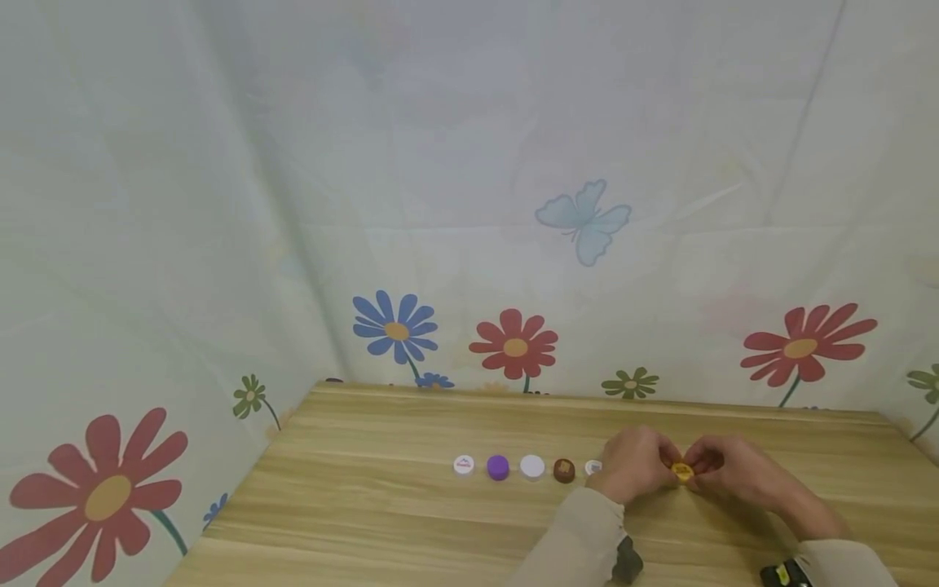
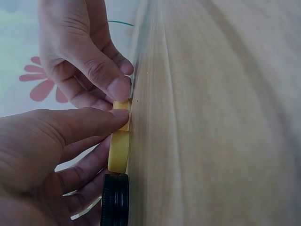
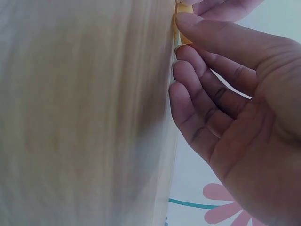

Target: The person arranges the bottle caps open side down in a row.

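Observation:
At the right end of a row of bottle caps, both hands meet over a yellow bottle cap on the tabletop. My left hand pinches its near side with thumb and fingers. From the other side my right hand grips the same cap by its edge, thumb in front. In the left wrist view a second yellow cap stands beside the held one, then a black ridged cap; the left hand hides both in the head view. A white cap peeks out left of that hand.
Further left along the row sit a brown cap, a plain white cap, a purple cap and a white printed cap. The wooden table ends at a flowered cloth backdrop.

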`<state>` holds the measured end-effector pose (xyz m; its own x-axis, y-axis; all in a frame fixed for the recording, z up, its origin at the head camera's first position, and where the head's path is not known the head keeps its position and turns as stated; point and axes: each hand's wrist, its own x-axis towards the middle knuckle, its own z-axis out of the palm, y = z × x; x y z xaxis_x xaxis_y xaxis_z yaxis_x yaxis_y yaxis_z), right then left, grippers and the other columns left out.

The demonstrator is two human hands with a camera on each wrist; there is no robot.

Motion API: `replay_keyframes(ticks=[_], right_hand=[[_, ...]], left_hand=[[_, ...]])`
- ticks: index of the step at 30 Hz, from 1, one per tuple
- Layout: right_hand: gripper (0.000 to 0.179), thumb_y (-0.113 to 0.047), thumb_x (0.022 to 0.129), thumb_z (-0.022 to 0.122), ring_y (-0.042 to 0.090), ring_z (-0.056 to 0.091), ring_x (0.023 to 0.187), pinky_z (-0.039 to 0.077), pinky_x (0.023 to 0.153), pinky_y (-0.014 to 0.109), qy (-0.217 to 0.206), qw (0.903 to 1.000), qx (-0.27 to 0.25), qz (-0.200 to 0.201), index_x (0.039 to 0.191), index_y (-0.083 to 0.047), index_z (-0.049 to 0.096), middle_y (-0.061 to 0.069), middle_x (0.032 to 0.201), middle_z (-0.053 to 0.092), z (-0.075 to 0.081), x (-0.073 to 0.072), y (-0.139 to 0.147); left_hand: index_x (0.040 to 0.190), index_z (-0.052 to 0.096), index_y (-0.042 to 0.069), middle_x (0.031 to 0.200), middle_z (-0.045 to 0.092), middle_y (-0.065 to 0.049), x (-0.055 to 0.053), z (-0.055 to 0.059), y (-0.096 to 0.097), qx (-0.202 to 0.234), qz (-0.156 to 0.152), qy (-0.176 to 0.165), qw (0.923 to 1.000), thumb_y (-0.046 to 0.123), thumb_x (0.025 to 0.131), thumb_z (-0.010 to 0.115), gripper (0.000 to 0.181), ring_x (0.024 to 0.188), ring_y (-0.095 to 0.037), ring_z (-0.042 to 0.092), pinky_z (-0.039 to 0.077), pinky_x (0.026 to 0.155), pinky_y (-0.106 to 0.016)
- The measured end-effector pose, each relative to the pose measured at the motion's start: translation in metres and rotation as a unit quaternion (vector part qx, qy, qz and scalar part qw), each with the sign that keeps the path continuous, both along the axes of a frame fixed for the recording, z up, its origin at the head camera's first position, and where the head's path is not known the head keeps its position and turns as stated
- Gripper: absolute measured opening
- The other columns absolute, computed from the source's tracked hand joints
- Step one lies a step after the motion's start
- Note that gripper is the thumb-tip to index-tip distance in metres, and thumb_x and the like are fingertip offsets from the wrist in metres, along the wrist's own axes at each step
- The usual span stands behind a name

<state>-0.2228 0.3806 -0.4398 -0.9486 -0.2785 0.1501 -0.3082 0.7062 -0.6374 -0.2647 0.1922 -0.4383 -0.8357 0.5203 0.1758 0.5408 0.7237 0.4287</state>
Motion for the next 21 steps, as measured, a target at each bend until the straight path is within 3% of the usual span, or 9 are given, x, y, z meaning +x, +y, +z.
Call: replay_keyframes(ticks=[9, 13, 17, 21], right_hand=[[0.021, -0.005, 0.087, 0.086, 0.006, 0.062, 0.081, 0.055, 0.07, 0.025, -0.004, 0.9999, 0.002, -0.013, 0.101, 0.0, 0.071, 0.001, 0.091, 0.07, -0.002, -0.001, 0.0], [0.019, -0.008, 0.092, 0.081, 0.011, 0.064, 0.085, 0.055, 0.072, 0.027, -0.019, 0.9996, 0.004, -0.023, 0.106, 0.002, 0.072, 0.002, 0.095, 0.071, 0.001, -0.001, -0.001], [0.03, -0.019, 0.102, 0.072, 0.026, 0.068, 0.099, 0.059, 0.083, 0.042, -0.024, 0.9975, 0.015, -0.064, 0.119, 0.006, 0.07, 0.011, 0.108, 0.073, 0.008, 0.0, -0.005], [0.05, -0.034, 0.107, 0.066, 0.043, 0.067, 0.111, 0.056, 0.09, 0.06, 0.025, 0.9938, 0.01, -0.108, 0.134, 0.008, 0.063, 0.026, 0.125, 0.069, 0.015, 0.003, -0.012]], left_hand=[[0.102, 0.083, 0.034, 0.083, 0.067, 0.027, -0.001, -0.002, 0.0, -0.002, 0.001, -0.002, 1.0, 0.037, 0.083, 0.092, 0.021, 0.076, 0.01, 0.054, 0.038, 0.068, -0.011], [0.112, 0.082, 0.031, 0.096, 0.072, 0.023, 0.0, 0.001, -0.005, 0.019, -0.01, -0.015, 0.9997, 0.042, 0.088, 0.087, 0.027, 0.087, 0.007, 0.06, 0.044, 0.074, -0.013], [0.123, 0.079, 0.027, 0.117, 0.073, 0.019, -0.001, 0.006, -0.018, 0.055, -0.02, -0.033, 0.9977, 0.044, 0.093, 0.081, 0.034, 0.106, 0.002, 0.065, 0.05, 0.087, -0.018], [0.132, 0.075, 0.024, 0.128, 0.07, 0.017, -0.006, 0.013, -0.04, 0.064, -0.022, -0.026, 0.9973, 0.045, 0.096, 0.078, 0.042, 0.118, -0.003, 0.064, 0.053, 0.093, -0.024]])
